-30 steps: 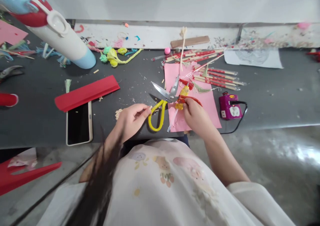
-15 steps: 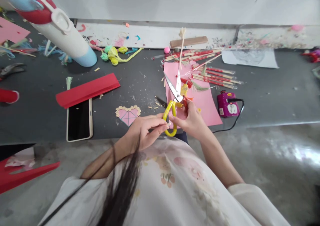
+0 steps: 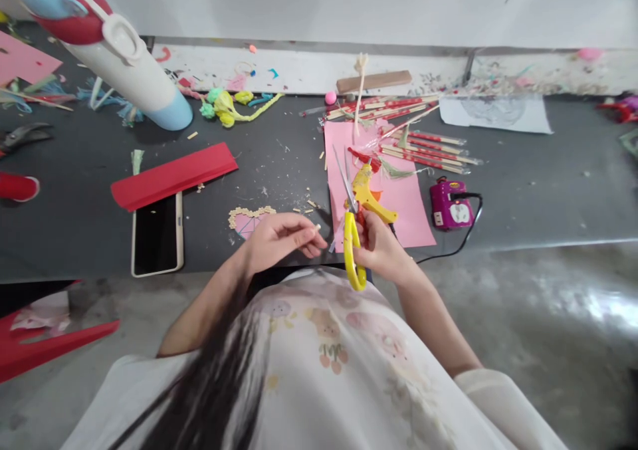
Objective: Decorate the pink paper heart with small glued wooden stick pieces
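My right hand [image 3: 381, 247] grips the yellow-handled scissors [image 3: 351, 227] near the table's front edge, blades pointing away over a pink paper sheet [image 3: 386, 184]. A yellow glue gun [image 3: 367, 191] lies on that sheet just beyond the hand. My left hand [image 3: 279, 237] is pinched on a tiny pale stick piece [image 3: 317, 226], just left of the scissors. A small pink heart edged with pale bits [image 3: 248, 219] lies on the dark table [image 3: 279, 164] partly under my left hand.
A folded red paper [image 3: 174, 174] and a phone [image 3: 157, 232] lie to the left. A white and blue bottle [image 3: 117, 64] lies at the back left. Red-patterned chopsticks [image 3: 423, 151] and a purple power adapter [image 3: 448, 204] sit right of the pink sheet.
My right hand has taken the scissors and drawn them closer to me, with the blades closing. My left hand let go of the handle and now pinches a small stick piece.
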Available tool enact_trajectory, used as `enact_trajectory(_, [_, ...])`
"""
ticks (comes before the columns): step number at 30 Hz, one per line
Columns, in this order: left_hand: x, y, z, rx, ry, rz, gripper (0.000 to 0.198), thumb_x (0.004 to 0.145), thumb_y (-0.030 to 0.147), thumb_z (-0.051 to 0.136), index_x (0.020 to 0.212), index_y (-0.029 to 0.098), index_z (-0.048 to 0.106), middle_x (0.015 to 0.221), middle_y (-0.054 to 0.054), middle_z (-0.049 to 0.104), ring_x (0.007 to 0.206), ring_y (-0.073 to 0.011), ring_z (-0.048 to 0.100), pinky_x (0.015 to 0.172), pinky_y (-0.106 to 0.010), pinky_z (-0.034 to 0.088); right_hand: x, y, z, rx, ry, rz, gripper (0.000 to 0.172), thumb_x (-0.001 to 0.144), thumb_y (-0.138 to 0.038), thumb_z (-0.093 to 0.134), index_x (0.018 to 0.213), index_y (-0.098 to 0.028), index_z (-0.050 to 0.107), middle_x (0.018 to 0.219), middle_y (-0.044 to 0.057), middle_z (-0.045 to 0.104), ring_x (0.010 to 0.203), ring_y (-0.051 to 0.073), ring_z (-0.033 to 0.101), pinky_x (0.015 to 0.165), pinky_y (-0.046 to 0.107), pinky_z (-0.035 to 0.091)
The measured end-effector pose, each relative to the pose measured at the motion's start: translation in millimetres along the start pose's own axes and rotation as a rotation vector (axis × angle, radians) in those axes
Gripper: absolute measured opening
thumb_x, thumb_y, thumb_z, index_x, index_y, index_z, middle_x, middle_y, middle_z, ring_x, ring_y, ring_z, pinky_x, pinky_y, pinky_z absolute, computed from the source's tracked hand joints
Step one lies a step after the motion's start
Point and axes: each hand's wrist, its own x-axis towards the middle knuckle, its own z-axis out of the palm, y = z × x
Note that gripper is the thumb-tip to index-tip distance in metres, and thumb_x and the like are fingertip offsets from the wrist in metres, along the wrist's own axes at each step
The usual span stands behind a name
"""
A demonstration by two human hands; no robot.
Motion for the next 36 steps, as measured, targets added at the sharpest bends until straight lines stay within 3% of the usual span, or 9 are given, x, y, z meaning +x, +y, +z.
enact_trajectory(3, [10.8,-6.1,-5.0,0.071,0.233,0.066,0.038,0.079,0.051,0.073,0.081,0.014,0.069,0.064,-0.002,0.068,0.052,-0.0097,0.061,0.054,-0.022,0.053,-3.4,-5.6,1.5,0.207,-0.184,0.028,0.042,0.066,-0.03,0.065,0.101,-0.022,0.043,0.082,-0.004,0.045,0.068,0.011,0.044,0.061,0.026,0.043])
enact_trajectory(6, [17.1,-8.0,-5.6,0.144,0.353,0.116,0.04,0.077,0.053,0.074,0.085,0.014,0.068,0.058,0.001,0.063,0.047,-0.0079,0.056,0.047,-0.019,0.047,-7.6,-9.0,5.3,0.301,-0.324,0.063,0.048,0.063,-0.029,0.064,0.107,-0.022,0.044,0.08,-0.004,0.041,0.067,0.012,0.04,0.058,0.026,0.039])
enact_trajectory(11, [16.0,-0.9,-3.5,0.339,0.466,0.239,0.033,0.082,0.048,0.069,0.085,0.015,0.071,0.055,0.003,0.058,0.044,-0.0057,0.049,0.042,-0.016,0.038,-14.1,-13.7,13.4,0.335,-0.356,0.228,0.047,0.059,-0.024,0.063,0.102,-0.024,0.043,0.083,-0.004,0.038,0.07,0.011,0.037,0.056,0.024,0.035])
enact_trajectory(14, [13.4,2.8,-3.1,0.412,0.48,0.269,0.032,0.086,0.046,0.065,0.088,0.015,0.072,0.057,0.002,0.059,0.047,-0.0058,0.049,0.045,-0.015,0.04,-15.4,-14.6,16.1,0.304,-0.31,0.242,0.049,0.064,-0.028,0.068,0.105,-0.023,0.042,0.081,-0.004,0.036,0.071,0.012,0.037,0.058,0.025,0.035])
enact_trajectory(19, [12.8,3.6,-1.9,0.386,0.464,0.281,0.035,0.088,0.05,0.062,0.091,0.016,0.072,0.06,0.001,0.061,0.047,-0.0063,0.051,0.046,-0.015,0.042,-15.3,-8.0,18.6,0.177,-0.256,0.132,0.041,0.073,-0.028,0.066,0.105,-0.022,0.043,0.082,-0.004,0.037,0.069,0.01,0.036,0.062,0.026,0.036])
enact_trajectory(25, [12.9,5.5,0.0,0.438,0.436,0.26,0.028,0.09,0.042,0.061,0.086,0.016,0.071,0.059,0.001,0.062,0.046,-0.0065,0.053,0.046,-0.015,0.043,-14.8,-10.6,18.7,0.05,-0.251,0.066,0.046,0.075,-0.031,0.065,0.114,-0.019,0.042,0.088,-0.001,0.043,0.076,0.013,0.041,0.065,0.027,0.039])
enact_trajectory(31, [9.6,7.1,-0.1,0.596,0.407,0.284,0.017,0.09,0.027,0.059,0.084,0.017,0.07,0.062,0.002,0.065,0.052,-0.0072,0.057,0.051,-0.016,0.044,-13.9,-16.6,15.6,-0.015,-0.24,0.001,0.047,0.077,-0.039,0.064,0.112,-0.02,0.039,0.096,0.003,0.049,0.083,0.016,0.045,0.072,0.032,0.041])
enact_trajectory(36, [9.7,10.6,0.7,0.651,0.392,0.292,0.017,0.089,0.026,0.057,0.082,0.017,0.069,0.064,0.002,0.067,0.053,-0.0077,0.059,0.055,-0.017,0.046,-13.6,-18.8,13.9,-0.016,-0.248,0.001,0.043,0.079,-0.043,0.061,0.107,-0.021,0.038,0.096,0.005,0.048,0.083,0.017,0.046,0.072,0.032,0.041])
